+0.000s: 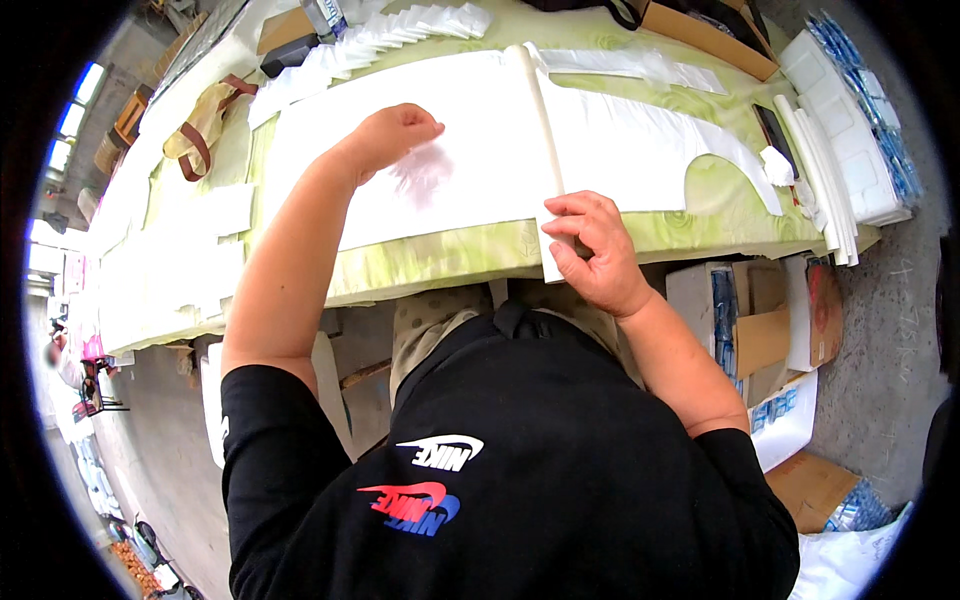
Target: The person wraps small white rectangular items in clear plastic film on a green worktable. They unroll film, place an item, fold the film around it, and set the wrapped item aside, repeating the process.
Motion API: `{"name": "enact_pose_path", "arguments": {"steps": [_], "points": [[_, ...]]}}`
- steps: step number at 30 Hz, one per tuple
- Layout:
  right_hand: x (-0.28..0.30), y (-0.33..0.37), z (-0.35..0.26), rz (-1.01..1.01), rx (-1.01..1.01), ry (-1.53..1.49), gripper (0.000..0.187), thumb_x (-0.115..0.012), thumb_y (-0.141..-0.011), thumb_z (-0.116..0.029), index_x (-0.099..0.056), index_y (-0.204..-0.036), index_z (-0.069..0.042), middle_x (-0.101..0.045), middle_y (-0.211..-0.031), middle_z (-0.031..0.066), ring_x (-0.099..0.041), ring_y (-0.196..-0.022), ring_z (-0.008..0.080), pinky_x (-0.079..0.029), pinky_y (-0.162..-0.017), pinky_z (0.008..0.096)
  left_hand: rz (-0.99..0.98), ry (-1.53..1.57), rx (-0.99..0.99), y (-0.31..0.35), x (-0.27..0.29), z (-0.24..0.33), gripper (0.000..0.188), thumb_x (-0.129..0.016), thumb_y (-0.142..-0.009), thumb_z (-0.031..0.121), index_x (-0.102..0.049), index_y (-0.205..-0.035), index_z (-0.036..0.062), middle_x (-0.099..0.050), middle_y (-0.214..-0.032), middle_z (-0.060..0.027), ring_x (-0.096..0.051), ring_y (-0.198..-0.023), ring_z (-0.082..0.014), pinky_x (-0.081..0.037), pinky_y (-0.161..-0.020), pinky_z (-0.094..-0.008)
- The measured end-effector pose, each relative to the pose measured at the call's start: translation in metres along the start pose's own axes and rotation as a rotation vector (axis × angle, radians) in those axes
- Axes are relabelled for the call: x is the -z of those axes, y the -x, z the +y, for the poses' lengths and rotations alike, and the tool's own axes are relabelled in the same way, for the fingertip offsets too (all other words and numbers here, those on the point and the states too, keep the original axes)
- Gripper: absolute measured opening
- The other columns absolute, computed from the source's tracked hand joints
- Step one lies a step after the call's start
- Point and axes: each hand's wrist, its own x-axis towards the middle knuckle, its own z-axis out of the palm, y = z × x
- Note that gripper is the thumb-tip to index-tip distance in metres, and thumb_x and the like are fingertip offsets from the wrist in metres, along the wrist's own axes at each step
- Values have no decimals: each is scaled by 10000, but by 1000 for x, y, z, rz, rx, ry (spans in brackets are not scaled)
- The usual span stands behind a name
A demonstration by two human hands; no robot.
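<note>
My left hand (392, 140) is raised over a wide white sheet (470, 110) on the table, its fingertips pinched together; whatever may be in the pinch is too small to make out. A pinkish shadow falls on the sheet beneath it. A long, slim cream-white rod or rolled strip (540, 115) runs from the far side of the sheet toward me, and its flat white near end hangs past the table edge. Beside that end is my right hand (597, 250), fingers bent and thumb apart, fingertips at the strip's side. To the right lies a white piece with a curved cutout (625, 140).
A green patterned cloth (420, 258) covers the table. Fanned white packets (400, 30), a small box (322, 18) and a cardboard tray (705, 38) stand at the back. White tubes (815, 170) and a dark phone-like slab (772, 135) lie right. Boxes (765, 340) fill the floor below.
</note>
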Motion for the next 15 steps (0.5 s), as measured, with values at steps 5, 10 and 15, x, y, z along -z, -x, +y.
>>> {"name": "enact_pose_path", "arguments": {"steps": [5, 10, 15], "points": [[0, -1, -3, 5, -22, -17, 191, -718, -806, -97, -711, -997, -85, -693, -1200, 79, -573, -1135, 307, -460, -1018, 415, 552, -338, -299, -27, -34, 16, 255, -748, -842, 243, -713, -1042, 88, -675, -1171, -162, -646, -1070, -341, -514, -935, -425], [-2, 1, 1, 10, -12, -19, 206, -724, -800, -91, -719, -1006, -91, -694, -1195, 83, -581, -1124, 313, -465, -1019, 417, 512, -83, -507, -21, -113, 28, 332, -684, -856, 124, -639, -1184, 99, -644, -1177, -150, -598, -1119, -368, -479, -976, -452], [-2, -1, 1, -4, 55, -5, 236, -740, -778, -109, -722, -1013, -95, -691, -1204, 87, -573, -1178, 358, -458, -1038, 458, 409, -422, -442, 4, -132, 19, 572, -577, -924, 188, -444, -1477, 136, -623, -1320, -100, -530, -1277, -317, -356, -1115, -480]]}}
